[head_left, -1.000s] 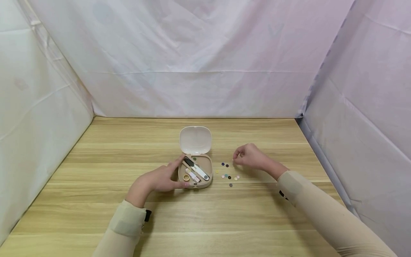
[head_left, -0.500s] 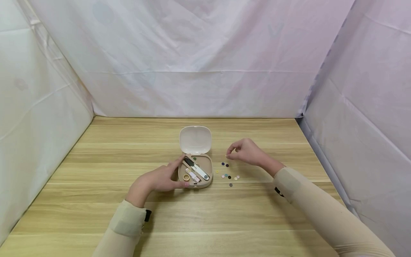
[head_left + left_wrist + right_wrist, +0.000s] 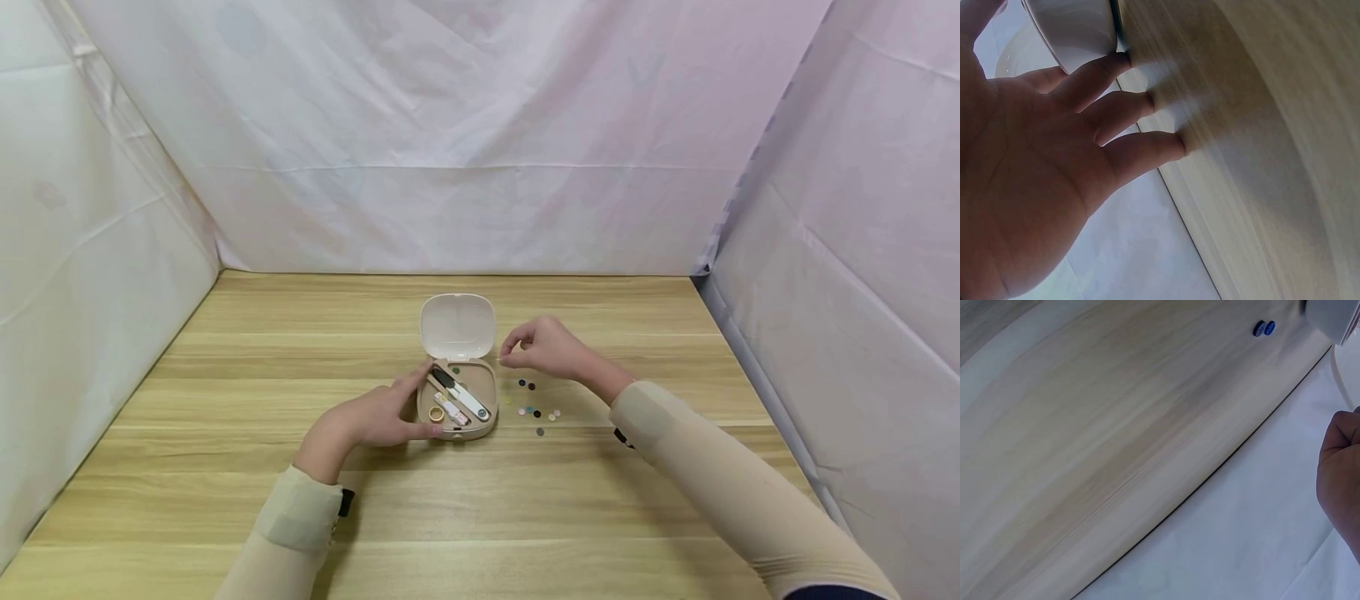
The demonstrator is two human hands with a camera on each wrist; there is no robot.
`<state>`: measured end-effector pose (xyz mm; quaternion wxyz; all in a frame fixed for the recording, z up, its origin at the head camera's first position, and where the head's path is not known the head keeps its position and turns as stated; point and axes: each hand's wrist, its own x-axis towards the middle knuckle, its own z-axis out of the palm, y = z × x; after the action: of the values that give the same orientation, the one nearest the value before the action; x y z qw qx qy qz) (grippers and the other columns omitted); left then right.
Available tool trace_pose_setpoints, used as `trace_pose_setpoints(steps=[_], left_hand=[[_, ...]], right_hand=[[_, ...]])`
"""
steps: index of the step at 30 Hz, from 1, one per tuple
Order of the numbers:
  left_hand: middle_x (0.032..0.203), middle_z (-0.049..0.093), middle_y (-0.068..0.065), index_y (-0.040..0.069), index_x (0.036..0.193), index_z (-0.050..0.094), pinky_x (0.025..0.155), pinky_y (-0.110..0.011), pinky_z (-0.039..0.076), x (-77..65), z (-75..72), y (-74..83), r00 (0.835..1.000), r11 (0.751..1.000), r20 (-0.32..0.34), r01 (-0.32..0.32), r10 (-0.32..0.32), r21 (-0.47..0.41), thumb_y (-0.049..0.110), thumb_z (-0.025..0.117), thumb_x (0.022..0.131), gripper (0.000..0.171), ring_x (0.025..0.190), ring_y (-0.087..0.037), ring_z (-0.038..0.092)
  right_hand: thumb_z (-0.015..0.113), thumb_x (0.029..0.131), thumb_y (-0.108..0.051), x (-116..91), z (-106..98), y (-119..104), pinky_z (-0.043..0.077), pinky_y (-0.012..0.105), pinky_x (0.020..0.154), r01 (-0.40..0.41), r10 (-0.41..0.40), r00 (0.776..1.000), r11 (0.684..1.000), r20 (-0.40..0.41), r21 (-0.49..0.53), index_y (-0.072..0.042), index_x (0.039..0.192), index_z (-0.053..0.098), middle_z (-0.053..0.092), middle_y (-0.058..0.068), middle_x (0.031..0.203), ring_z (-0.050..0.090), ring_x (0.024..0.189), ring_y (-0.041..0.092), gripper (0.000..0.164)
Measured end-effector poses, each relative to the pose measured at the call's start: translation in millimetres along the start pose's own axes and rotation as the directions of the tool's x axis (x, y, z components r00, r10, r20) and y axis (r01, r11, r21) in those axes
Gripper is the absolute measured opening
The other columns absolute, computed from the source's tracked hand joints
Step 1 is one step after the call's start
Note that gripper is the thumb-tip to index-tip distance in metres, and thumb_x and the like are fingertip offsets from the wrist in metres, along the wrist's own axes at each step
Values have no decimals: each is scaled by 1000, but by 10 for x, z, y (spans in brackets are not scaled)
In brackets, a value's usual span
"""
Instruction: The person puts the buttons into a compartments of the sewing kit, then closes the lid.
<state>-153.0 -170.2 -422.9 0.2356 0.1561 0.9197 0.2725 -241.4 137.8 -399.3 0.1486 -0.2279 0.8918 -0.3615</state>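
In the head view a beige sewing box (image 3: 493,421) stands with its lid (image 3: 457,325) raised. My left hand (image 3: 378,414) rests at the box's left side, thumb at the front corner and index finger towards the back corner. The left wrist view shows its fingers fairly straight, the tips of several on the table. Just right of the hinge, my right hand (image 3: 551,346) pinches a small pale button, mostly hidden by the fingertips. Inside the box lie a long black-and-white tool (image 3: 461,393), a gold ring (image 3: 437,414), a small white patterned piece (image 3: 452,409) and a green button (image 3: 456,371).
Several loose buttons in mixed colours lie on the table right of the box, among them a dark blue button (image 3: 522,382), a black button (image 3: 537,414) and a grey button (image 3: 540,432). White cloth (image 3: 450,208) hangs behind the wooden table (image 3: 300,317).
My right hand has moved left from beyond the loose buttons to the box's right back corner, the small button pinched in its fingertips. The left hand and the box have stayed put.
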Motion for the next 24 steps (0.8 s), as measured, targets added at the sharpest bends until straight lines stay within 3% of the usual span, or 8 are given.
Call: trace_pose_setpoints(steps=[8, 16, 24], left_hand=[[172, 31, -26, 25, 174, 4, 128, -66, 31, 10, -8, -7, 1000, 1000, -2, 2, -2, 4, 68, 74, 90, 117, 159, -49, 32], [170, 33, -30, 27, 173, 2, 126, -68, 34, -6, -8, -12, 1000, 1000, -2, -1, 1, 14, 69, 73, 91, 117, 155, -52, 37], [170, 31, -32, 29, 173, 3, 125, -69, 34, -11, -3, -11, 1000, 1000, -5, 4, -4, 18, 70, 73, 90, 116, 155, -53, 37]], right_hand=[[80, 92, -19, 120, 142, -87, 26, 20, 49, 17, -17, 999, 1000, 31, 2, -15, 89, 83, 35, -12, 52, 31, 50, 6, 5], [80, 92, -18, 235, 283, -182, 32, 18, 51, 26, -24, 998, 999, 61, -22, -15, 88, 82, 54, -10, 63, 39, 54, 5, 6], [77, 91, -14, 319, 417, -215, 34, 17, 49, 30, -28, 997, 999, 74, -28, -12, 87, 81, 52, -10, 58, 42, 53, 3, 6]])
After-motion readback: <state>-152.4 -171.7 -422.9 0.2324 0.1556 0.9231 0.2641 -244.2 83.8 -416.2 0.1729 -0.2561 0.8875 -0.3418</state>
